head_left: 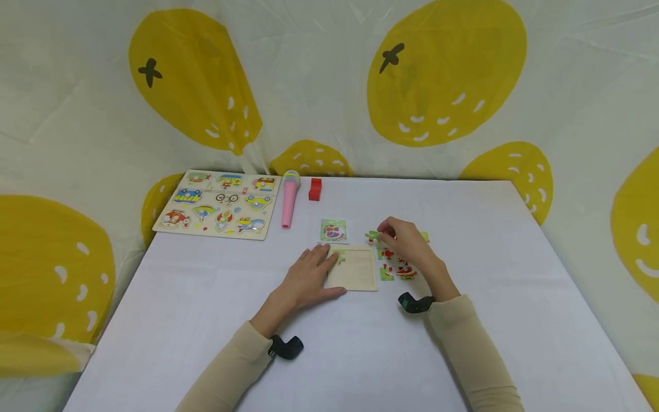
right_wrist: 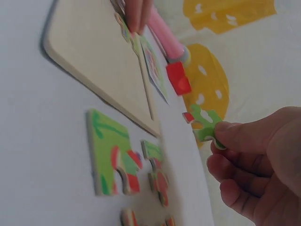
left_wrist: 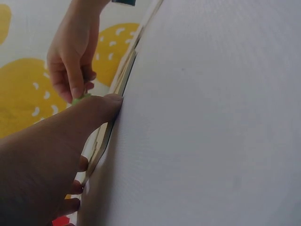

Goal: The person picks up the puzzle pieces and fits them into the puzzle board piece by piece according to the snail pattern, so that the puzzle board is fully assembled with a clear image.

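- Here's the right hand [head_left: 404, 243], thumb and forefinger pinching a green jigsaw piece [right_wrist: 207, 123] with a red tip, up off the table [head_left: 350, 355] by the wooden puzzle tray's far right corner
- Over on the left hand [head_left: 309, 278], fingers loosely spread, grasping nothing, resting along the left side of that wooden puzzle tray [head_left: 360, 272], thumb at its near edge
- One fitted piece [head_left: 341, 256] sits inside, up in the far left corner
- Loose jigsaw pieces [head_left: 386, 273] lie just right of the tray, a picture card [head_left: 333, 230] just beyond it
- Farther back, a red block [head_left: 315, 189], a pink toy microphone [head_left: 289, 200] and a vehicle peg puzzle [head_left: 208, 198]
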`<state>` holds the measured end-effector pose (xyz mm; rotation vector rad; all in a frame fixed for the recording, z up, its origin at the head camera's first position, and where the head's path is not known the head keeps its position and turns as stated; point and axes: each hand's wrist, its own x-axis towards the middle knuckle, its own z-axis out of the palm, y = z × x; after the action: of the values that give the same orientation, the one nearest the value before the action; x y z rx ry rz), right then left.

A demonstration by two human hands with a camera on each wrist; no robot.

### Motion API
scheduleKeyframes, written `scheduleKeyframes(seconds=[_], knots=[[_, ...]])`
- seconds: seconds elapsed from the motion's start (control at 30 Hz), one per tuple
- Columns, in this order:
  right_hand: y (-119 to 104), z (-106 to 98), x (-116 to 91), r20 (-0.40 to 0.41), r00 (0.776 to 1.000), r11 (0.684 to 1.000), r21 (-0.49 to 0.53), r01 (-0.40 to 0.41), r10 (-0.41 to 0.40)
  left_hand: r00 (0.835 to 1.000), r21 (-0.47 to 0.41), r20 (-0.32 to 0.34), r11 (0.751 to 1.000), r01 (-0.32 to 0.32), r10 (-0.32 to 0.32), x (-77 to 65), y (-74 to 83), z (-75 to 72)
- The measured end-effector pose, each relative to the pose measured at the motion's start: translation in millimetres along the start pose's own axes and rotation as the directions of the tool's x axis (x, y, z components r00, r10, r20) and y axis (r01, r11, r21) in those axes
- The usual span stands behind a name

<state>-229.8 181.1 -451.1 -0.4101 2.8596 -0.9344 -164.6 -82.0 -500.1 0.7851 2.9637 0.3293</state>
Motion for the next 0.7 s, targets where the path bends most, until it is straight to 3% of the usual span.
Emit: scheduleKeyframes(seconds=[0.43, 0.7], knots=[[-13.8, 21.7, 1.0, 0.061, 0.993, 0.993, 0.063, 0.102, -0.106, 1.0, 0.008, -0.022, 1.0, -0.013, 0.013, -0.7, 0.5, 1.0], [-15.9, 34.0, -0.2, 0.128, 0.987, 0.993, 0.08, 0.086, -0.096, 1.0, 0.012, -0.022, 1.0, -0.013, 0.014, -0.7, 1.4, 0.0]])
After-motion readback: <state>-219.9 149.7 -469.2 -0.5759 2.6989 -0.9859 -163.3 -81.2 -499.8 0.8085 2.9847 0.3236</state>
